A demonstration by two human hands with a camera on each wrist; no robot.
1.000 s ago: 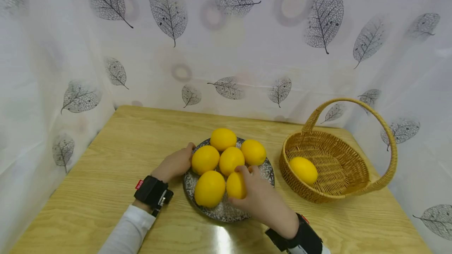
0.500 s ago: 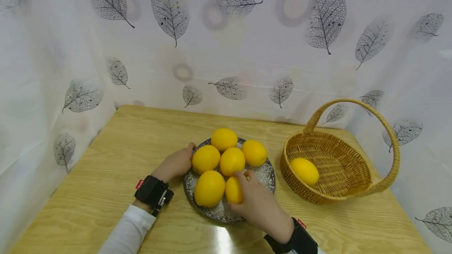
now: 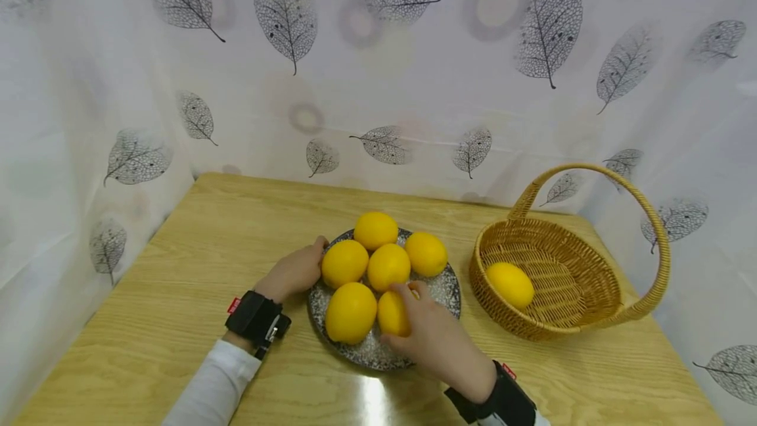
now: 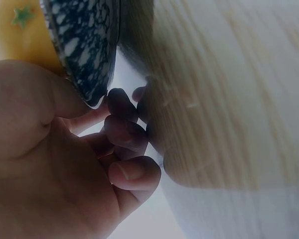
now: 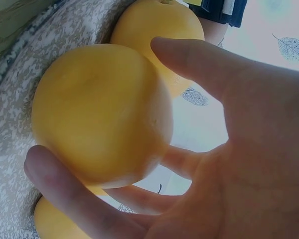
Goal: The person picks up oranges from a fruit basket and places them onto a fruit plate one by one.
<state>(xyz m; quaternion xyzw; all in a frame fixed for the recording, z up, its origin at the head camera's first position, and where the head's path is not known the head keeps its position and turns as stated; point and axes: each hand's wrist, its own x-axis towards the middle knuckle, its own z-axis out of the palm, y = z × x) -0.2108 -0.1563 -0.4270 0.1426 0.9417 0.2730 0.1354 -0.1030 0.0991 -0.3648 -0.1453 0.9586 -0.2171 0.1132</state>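
Observation:
On a speckled dark-rimmed plate [image 3: 378, 354] lie several yellow lemons, one of them [image 3: 351, 313] at the near left. My left hand [image 3: 298, 273] holds the plate's left edge; the left wrist view has the thumb at the speckled rim [image 4: 87, 50] and the fingers curled beneath it. With thumb and fingers curved round the near-right lemon [image 5: 102, 114], my right hand [image 3: 434, 331] holds it low over the plate. The right wrist view has another lemon [image 5: 157, 25] behind the thumb. In the head view the right hand hides part of its lemon.
Right of the plate stands a wicker basket [image 3: 591, 258] with a tall arched handle [image 3: 650, 215] and one lemon [image 3: 510, 284] inside. The wooden table [image 3: 236, 215] is backed by a white leaf-print curtain [image 3: 378, 84].
My right hand and the lemon in its fingers have shifted slightly left and toward me. My left hand stays at the plate's edge, and the basket stands where it was.

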